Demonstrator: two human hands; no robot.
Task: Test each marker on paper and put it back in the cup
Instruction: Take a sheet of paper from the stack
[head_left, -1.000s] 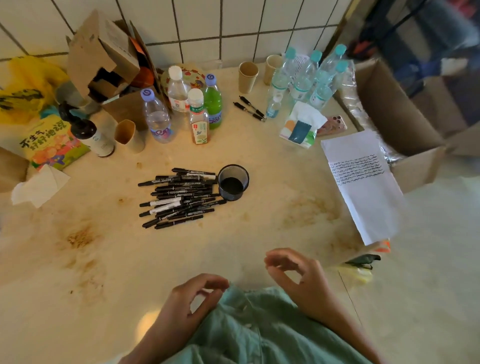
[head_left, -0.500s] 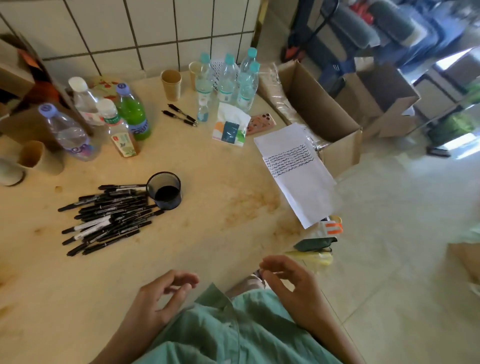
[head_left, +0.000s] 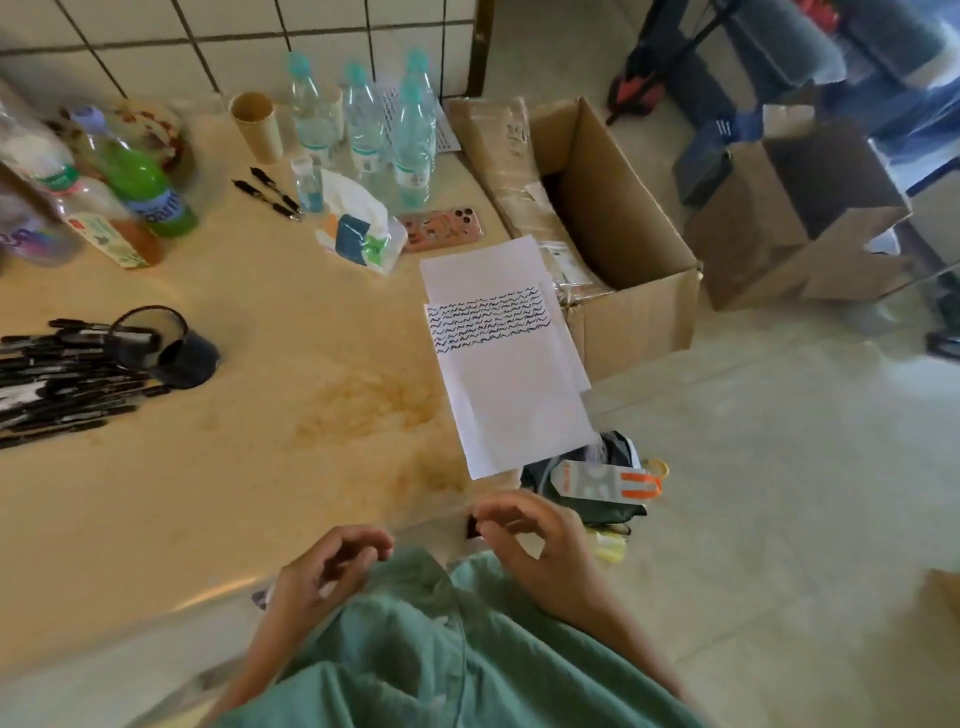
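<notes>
- Markers (head_left: 62, 384) heaped loose on the worktop (head_left: 260, 467) at far left, black barrels mostly parallel, touching the black mesh cup (head_left: 171, 348).
- Cup tipped or blurred at the edge of the pile; cannot tell which, and cannot tell whether any marker sits inside.
- Paper (head_left: 509, 364) well to the right, hanging over the worktop edge, with rows of black squiggles across its upper half and its lower half blank.
- Left hand (head_left: 322, 577) near the body over the green shirt (head_left: 441, 649), fingers loosely curled, holding nothing.
- Right hand (head_left: 535, 545) beside it, fingers curled, fingertips close to a small dark object at the worktop edge; cannot tell whether pinching it or merely near it.
- Judged step: start of a test cycle, no marker in hand yet.
- Best done by reaching left and lifting one marker off the top of the heap rather than dragging from underneath, to avoid rolling the rest.
- Worth sliding the paper fully onto the worktop first, so the stroke lands on a supported sheet.
- Next squiggle best placed in the blank area just below the last row.
- Cup to be stood upright before any return, and tested markers kept apart from the untested pile.
</notes>
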